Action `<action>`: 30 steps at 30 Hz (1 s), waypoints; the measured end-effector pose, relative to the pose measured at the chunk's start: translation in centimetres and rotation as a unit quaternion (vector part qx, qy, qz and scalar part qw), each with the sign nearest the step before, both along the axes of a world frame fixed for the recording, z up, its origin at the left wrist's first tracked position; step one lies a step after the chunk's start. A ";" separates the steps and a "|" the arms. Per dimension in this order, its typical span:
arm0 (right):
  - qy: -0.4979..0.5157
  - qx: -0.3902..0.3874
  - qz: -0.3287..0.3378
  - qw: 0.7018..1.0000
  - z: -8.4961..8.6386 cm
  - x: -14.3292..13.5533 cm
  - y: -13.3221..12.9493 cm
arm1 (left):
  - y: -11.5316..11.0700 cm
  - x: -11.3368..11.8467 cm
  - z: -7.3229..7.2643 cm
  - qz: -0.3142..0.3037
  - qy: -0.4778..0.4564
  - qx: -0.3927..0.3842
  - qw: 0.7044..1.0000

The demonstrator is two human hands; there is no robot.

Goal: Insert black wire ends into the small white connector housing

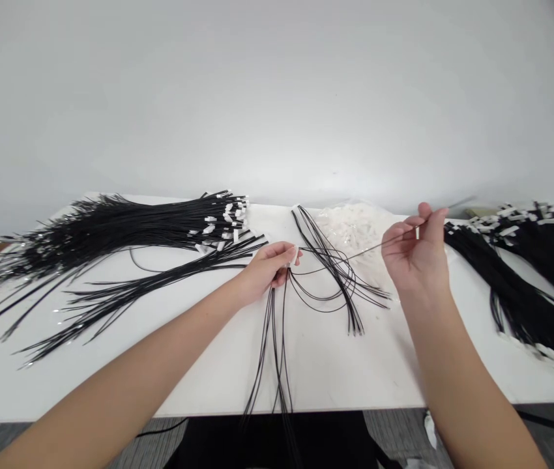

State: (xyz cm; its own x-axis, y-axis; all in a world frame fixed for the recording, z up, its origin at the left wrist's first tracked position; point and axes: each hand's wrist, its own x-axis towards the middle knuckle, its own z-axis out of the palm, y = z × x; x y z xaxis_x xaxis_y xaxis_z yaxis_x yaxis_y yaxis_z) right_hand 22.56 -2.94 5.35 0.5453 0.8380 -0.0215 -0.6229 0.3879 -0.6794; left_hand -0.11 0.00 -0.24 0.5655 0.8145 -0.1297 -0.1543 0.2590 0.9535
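My left hand (268,268) is closed in a pinch on a small white connector (294,256) near the middle of the table. Several thin black wires (273,332) hang from that hand over the table's front edge, and others loop out to the right. Raised to the right, my right hand (418,251) pinches one thin black wire (367,251) between thumb and fingers. This wire stretches back toward the connector, and its free end sticks out past my fingertips. Whether it is seated in the connector cannot be seen.
A big pile of black wires with white connectors (160,221) lies at the left, a smaller bundle (150,283) before it. Loose black wires (328,260) lie between my hands, beside a clear bag of white parts (355,228). More connector-ended wires (545,260) are heaped right. A wall stands behind.
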 end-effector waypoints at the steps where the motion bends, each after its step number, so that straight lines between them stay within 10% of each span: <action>1: -0.006 -0.004 0.034 0.999 0.1 -0.1 -0.1 | 0.0 0.0 0.0 0.000 -0.001 0.000 1.000; 7: -0.306 -0.101 0.141 0.936 -0.4 -3.1 -1.4 | 0.0 0.2 0.0 0.002 -0.006 -0.001 1.000; 15: -0.592 -0.125 0.086 0.792 -1.3 -5.6 -2.7 | 0.0 0.3 0.2 0.015 -0.014 -0.009 1.000; 30: -0.609 -0.124 0.046 0.782 -1.4 -5.7 -2.9 | 0.1 0.2 0.0 0.016 -0.034 -0.017 0.999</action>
State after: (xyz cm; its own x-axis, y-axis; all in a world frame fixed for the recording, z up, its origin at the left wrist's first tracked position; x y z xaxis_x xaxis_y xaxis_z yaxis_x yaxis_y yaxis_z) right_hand 16.89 -5.84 3.95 0.2256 0.9273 0.2988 0.5264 0.1421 -0.8383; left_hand 0.10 0.09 -0.21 0.5474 0.8283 -0.1196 -0.2275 0.2848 0.9312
